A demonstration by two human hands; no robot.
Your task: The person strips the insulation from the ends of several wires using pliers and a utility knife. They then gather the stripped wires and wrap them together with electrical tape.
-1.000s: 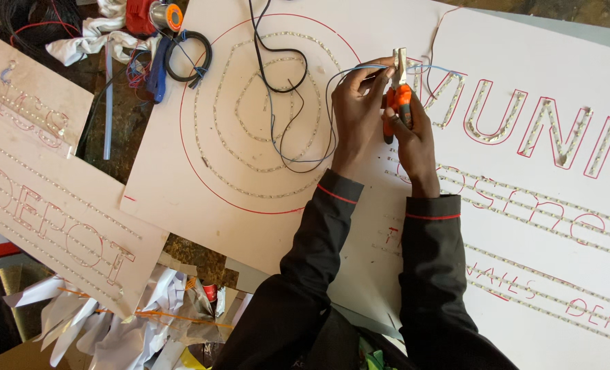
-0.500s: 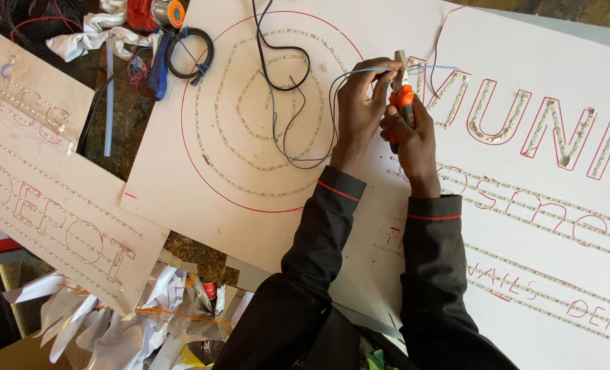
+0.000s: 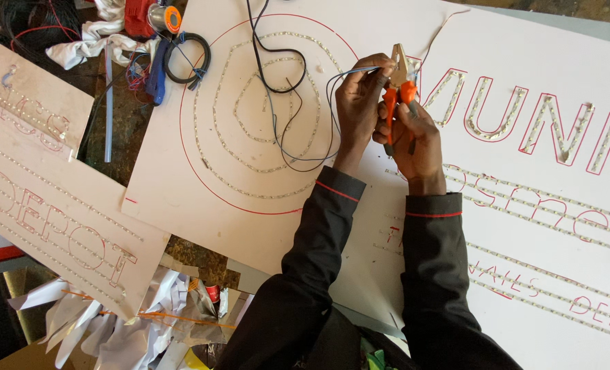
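Both our hands closed, working the wire over the white sign board [image 3: 524, 62].
Our right hand [image 3: 415, 137] grips orange-handled pliers [image 3: 399, 82]; our left hand [image 3: 360, 96] pinches the blue wire [image 3: 349, 70] at the plier tip.

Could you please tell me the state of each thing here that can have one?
Orange-handled pliers: held upright, jaws shut on wire.
Thin blue-grey wire: looped, end pinched.
Left hand: pinching wire.
Right hand: gripping pliers.
White sign board: flat, outlined letters lined with small studs.
Black cable coil: coiled, lying loose.
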